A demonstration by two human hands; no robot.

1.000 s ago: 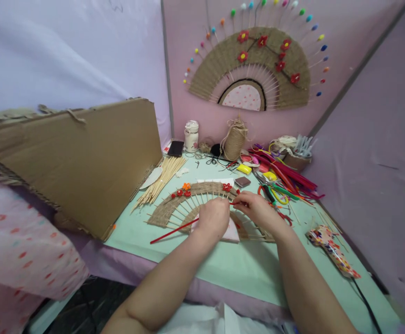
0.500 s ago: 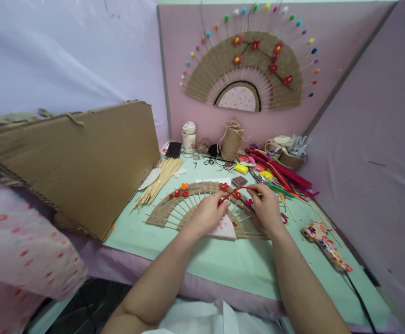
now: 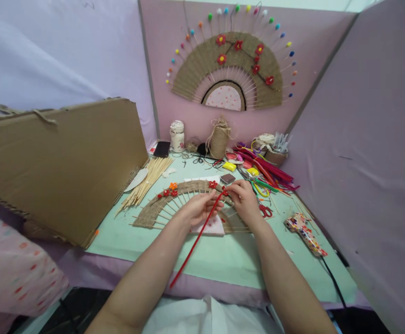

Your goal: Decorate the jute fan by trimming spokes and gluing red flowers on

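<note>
A long red pipe cleaner slants from the fingertips of my right hand down past the table's front edge. My right thumb and fingers are pinched on its upper end. My left hand is open, palm turned up, with the pipe cleaner crossing over its fingers. Both hands are above a half-round fan woven of twine on thin sticks. Small red flowers and an orange flower sit along the fan's band. Its dotted white centre and right side are partly hidden by my hands.
A glue gun with a cord lies on the right, scissors nearer the fan. Thin sticks and a cardboard sheet are at left. Twine, a jar and pipe cleaners stand or lie behind. A finished-looking fan hangs above.
My left hand has let go of the red pipe cleaner and opened. The pipe cleaner, earlier stretched between both hands, now trails toward me from my right hand. The view has turned slightly right.
</note>
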